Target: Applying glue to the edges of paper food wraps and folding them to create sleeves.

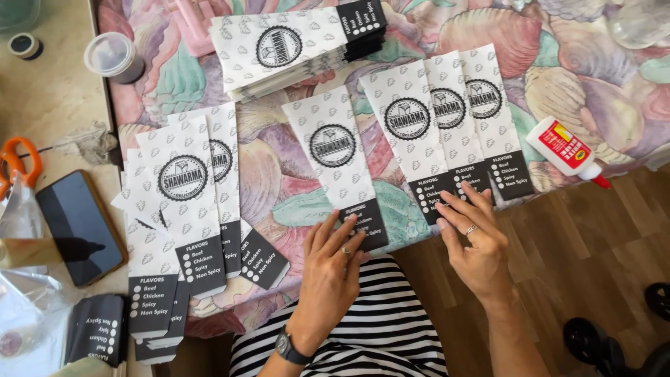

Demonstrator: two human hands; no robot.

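Long white paper sleeves with a round black emblem and a black lower end lie on a table under a shell-patterned cloth (558,63). My left hand (333,262), with a ring and a wristwatch, rests flat with its fingers on the black end of the single sleeve (333,150) in the middle. My right hand (474,234), also ringed, presses its fingertips on the lower ends of three overlapping sleeves (436,115) to the right. Neither hand grips anything.
A thick stack of sleeves (293,45) lies at the top. More overlapping sleeves (185,188) lie at the left. A glue bottle (567,150) lies at the right edge. A phone (79,227), orange scissors (17,164), a lidded cup (114,57) and plastic wrap sit at the left.
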